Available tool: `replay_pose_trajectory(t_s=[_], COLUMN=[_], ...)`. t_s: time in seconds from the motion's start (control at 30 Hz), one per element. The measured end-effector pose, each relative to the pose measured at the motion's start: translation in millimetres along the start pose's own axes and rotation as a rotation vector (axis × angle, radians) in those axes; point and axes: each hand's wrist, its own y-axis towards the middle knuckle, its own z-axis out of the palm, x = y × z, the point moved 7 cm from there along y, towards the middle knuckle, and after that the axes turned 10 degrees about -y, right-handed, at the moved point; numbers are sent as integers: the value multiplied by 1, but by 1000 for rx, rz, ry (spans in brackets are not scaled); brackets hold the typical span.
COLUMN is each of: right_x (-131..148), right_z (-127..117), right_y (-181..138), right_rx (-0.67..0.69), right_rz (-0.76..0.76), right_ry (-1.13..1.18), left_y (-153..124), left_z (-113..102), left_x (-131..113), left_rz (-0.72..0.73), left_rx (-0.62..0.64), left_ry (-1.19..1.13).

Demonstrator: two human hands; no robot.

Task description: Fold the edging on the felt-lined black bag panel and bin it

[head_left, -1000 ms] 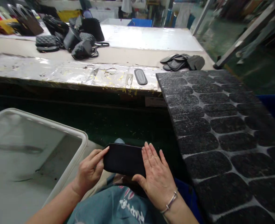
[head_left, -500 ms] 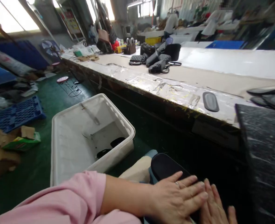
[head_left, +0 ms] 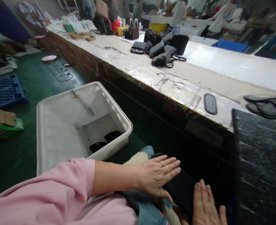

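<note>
A black, flat panel with a rounded end (head_left: 181, 187) lies across my lap; its exact kind does not show. My left hand (head_left: 155, 175), with a ring on one finger, rests flat on the panel's far end, fingers stretched out and thumb apart. Over the near end is my right hand (head_left: 206, 203), palm down with fingers extended, partly cut off by the bottom edge. Neither hand grips anything. A grey oval piece with a dark rim (head_left: 210, 103) lies on the worktable (head_left: 133, 67) beyond my hands.
At left on the floor stands a white plastic bin (head_left: 128, 132) with two black pieces (head_left: 112, 136) inside. A dark speckled surface (head_left: 259, 159) rises at right, near flat black pieces (head_left: 266, 104). Several black handbags (head_left: 162, 58) lie on the table. A stool (head_left: 49, 58) stands farther back.
My hands, which were overlapping, are now apart: the left has slid to the left along the panel, leaving its middle exposed. The camera view has shifted slightly.
</note>
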Motion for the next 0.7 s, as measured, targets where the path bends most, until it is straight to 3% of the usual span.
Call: replay_pose_trajectory(t_s=[0.17, 0.3, 0.4, 0.47, 0.5, 0.6, 0.7], right_x=[1, -1, -2, -2, -1, -1, -7], right_z=[-3, -2, -1, 0, 0, 0, -4], right_y=[3, 0, -4, -5, -5, -5, -7], right_rx=[133, 211, 205, 210, 217, 237, 243], right_rz=[33, 27, 13, 16, 18, 26, 27], right_ry=[27, 44, 60, 60, 59, 75, 197], left_y=[-7, -3, -6, -19, -26, -41, -44], left_z=[-7, -14, -25, -26, -23, -9, 5], left_x=[17, 32, 73, 98, 104, 103, 89], left_rz=[75, 98, -180, -393, -467, -579, -576], left_rx=[69, 72, -238, -484, -549, -608, -650], left_ry=[-202, -664, -1233, -1434, -1471, -1464, -1400])
